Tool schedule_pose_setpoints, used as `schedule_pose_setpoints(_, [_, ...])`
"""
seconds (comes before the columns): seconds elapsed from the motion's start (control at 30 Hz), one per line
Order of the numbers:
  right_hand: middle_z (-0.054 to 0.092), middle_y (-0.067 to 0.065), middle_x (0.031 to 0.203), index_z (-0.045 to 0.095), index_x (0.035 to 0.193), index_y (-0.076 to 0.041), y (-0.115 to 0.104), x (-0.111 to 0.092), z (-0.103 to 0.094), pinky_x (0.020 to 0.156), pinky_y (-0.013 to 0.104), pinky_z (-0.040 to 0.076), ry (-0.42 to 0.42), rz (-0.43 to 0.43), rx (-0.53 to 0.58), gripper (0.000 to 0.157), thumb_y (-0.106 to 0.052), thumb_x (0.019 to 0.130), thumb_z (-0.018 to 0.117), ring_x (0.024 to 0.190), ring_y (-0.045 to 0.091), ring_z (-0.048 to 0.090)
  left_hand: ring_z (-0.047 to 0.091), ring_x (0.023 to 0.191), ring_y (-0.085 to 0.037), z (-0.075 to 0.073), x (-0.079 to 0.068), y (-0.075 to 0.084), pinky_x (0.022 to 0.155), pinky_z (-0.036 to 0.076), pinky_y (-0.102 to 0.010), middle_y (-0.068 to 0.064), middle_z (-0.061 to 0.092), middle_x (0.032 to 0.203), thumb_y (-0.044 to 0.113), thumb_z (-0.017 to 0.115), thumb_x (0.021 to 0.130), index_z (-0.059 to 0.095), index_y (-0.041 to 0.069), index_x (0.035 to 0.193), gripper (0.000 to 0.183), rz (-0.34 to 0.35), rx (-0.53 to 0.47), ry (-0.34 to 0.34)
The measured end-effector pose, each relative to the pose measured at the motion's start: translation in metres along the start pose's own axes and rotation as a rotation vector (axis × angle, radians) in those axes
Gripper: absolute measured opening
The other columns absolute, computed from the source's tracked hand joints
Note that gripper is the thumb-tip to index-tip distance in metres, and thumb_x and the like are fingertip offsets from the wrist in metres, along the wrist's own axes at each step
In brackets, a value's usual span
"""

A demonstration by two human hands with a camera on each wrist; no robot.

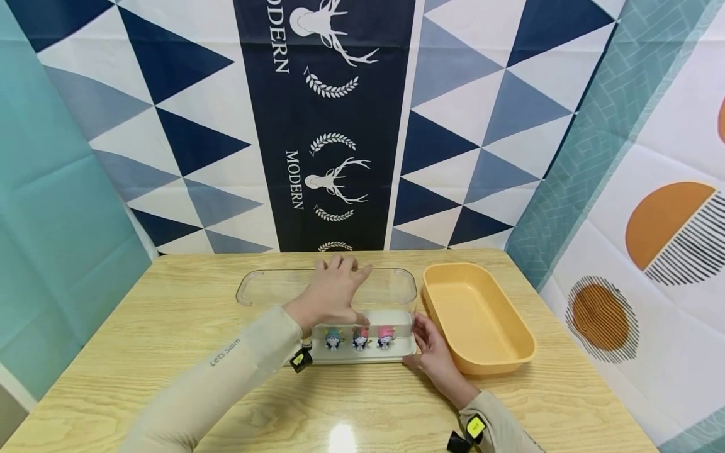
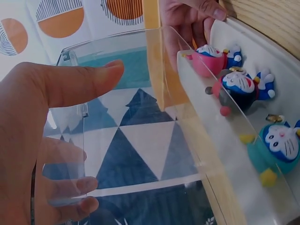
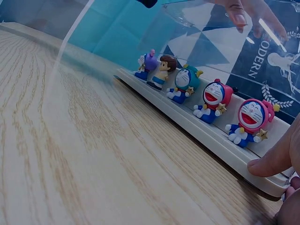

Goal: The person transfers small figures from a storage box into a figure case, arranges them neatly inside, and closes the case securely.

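Observation:
My left hand spans a clear plastic cover from above, its thumb and fingers gripping opposite sides. In the left wrist view the cover is tilted over a white stepped display base. My right hand holds the base's right end, thumb on the front edge. A row of several small cartoon figurines sits on the base. The right wrist view shows a pink-hooded one, a red-hooded one, a teal-hooded one, a brown-haired one and a purple one. My left forearm hides the base's left end in the head view.
A yellow-orange plastic bin stands right of the base, close to my right hand. The wooden table meets a patterned wall cloth at its back edge.

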State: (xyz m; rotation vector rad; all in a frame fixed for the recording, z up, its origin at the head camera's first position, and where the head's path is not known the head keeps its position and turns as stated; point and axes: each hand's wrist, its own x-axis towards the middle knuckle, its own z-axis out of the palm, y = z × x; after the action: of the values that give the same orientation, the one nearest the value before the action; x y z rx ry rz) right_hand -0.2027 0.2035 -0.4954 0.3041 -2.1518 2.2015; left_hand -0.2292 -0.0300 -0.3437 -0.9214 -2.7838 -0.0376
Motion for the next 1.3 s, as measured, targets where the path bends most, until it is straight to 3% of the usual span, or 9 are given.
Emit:
schedule_pose_setpoints(0.43, [0.032,0.034,0.146,0.023,0.147,0.016,0.002,0.0,0.0,0.119,0.046,0.018,0.005,0.015,0.002,0.096,0.033,0.059,0.058,0.138,0.041,0.029,0.045,0.116,-0.028,0.014,0.004,0.005,0.094,0.042,-0.052,-0.012,0.05,0.13,0.063,0.078,0.07,0.044,0.016,0.152,0.101,-0.005,0.052,-0.001])
schedule_pose_setpoints(1.0, [0.037,0.03,0.141,0.029,0.144,0.014,0.003,0.001,0.0,0.118,0.039,0.023,0.026,0.016,-0.008,0.094,0.035,0.058,0.058,0.133,0.035,0.034,0.046,0.114,-0.027,0.013,0.005,0.009,0.09,0.044,-0.049,-0.011,0.051,0.13,0.064,0.077,0.069,0.046,0.017,0.151,0.099,-0.018,0.075,0.0])
schedule_pose_setpoints(1.3, [0.035,0.03,0.143,0.029,0.142,0.013,0.002,0.0,-0.001,0.117,0.042,0.023,-0.008,-0.007,-0.002,0.091,0.036,0.058,0.057,0.141,0.038,0.027,0.046,0.11,-0.027,0.014,0.007,0.014,0.088,0.044,-0.051,-0.011,0.051,0.127,0.066,0.077,0.068,0.046,0.017,0.151,0.101,-0.032,0.081,-0.014])
